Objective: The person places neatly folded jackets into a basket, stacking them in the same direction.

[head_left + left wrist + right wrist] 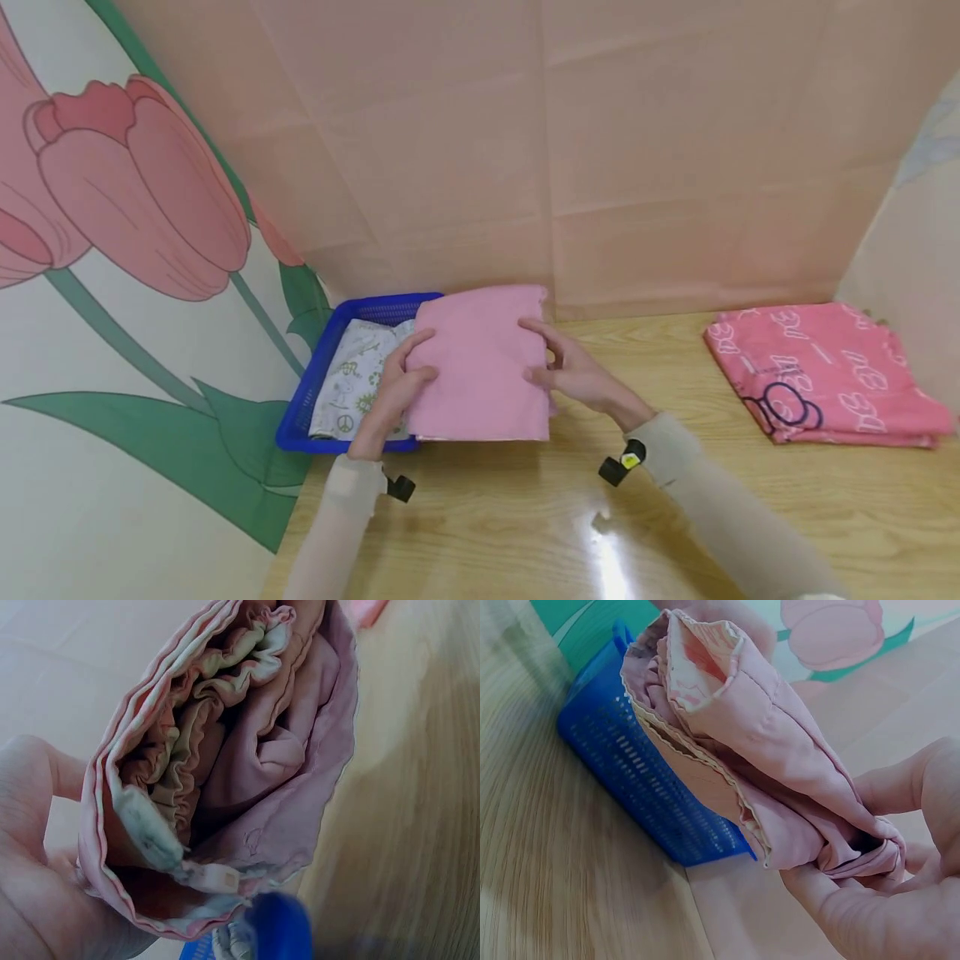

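A folded pink cloth bundle (480, 367) is held between both hands, above the table and overlapping the basket's right side in the head view. My left hand (399, 383) grips its left edge, and my right hand (573, 371) grips the right edge with the thumb on top. In the left wrist view the bundle's end (217, 750) shows many layers, gathered ruffled fabric inside and a small pale tab. Seen from the right wrist, the folded cloth (765, 750) has its layers curled at the edge. A blue plastic basket (288, 417) holds a folded white printed cloth (352, 383).
At the right of the wooden table (480, 517) lies a folded pink-red cloth (832, 375) with white lettering and a dark bow print. Behind stands a plain peach-coloured wall covering (637, 167). A wall with painted tulips (150, 183) borders the left side.
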`<state>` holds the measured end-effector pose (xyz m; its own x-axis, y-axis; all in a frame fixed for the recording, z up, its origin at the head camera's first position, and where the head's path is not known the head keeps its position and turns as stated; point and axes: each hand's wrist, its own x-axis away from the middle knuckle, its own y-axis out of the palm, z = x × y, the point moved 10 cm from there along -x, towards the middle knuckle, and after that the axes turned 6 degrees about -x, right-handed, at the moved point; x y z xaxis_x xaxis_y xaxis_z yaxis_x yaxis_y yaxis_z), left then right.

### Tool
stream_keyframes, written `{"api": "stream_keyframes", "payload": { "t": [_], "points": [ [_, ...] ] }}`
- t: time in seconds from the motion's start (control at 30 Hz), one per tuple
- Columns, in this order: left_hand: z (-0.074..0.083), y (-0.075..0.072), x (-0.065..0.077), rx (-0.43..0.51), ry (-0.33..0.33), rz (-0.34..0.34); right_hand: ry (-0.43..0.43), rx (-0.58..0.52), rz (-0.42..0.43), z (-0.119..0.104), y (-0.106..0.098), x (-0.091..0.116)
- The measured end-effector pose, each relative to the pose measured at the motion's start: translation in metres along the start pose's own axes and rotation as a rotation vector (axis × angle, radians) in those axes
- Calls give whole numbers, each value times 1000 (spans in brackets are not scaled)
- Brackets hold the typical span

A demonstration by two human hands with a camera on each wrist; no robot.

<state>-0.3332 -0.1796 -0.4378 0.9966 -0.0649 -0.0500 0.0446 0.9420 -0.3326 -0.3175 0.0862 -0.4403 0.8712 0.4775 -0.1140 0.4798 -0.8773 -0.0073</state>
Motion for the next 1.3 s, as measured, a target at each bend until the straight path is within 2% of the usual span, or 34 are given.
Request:
{"api": "stream_keyframes", "payload": {
  "t": [0.1, 0.3, 0.5, 0.7, 1.07, 1.3],
  "points": [
    [-2, -7, 2, 29, -10, -13, 13, -29, 7, 0, 5, -5],
    [-17, -28, 3, 90, -64, 22, 26, -93, -11, 3, 22, -20],
    [-29, -48, 4, 93, -127, 48, 63, -121, 10, 7, 38, -35],
    [-37, -68, 11, 114, -192, 76, 64, -144, 19, 7, 57, -48],
    [-42, -104, 10, 60, -182, 109, 25, -193, -7, 11, 80, -71],
    [-42, -129, 10, 37, -176, 176, -5, -232, -15, 13, 97, -86]
  ]
}}
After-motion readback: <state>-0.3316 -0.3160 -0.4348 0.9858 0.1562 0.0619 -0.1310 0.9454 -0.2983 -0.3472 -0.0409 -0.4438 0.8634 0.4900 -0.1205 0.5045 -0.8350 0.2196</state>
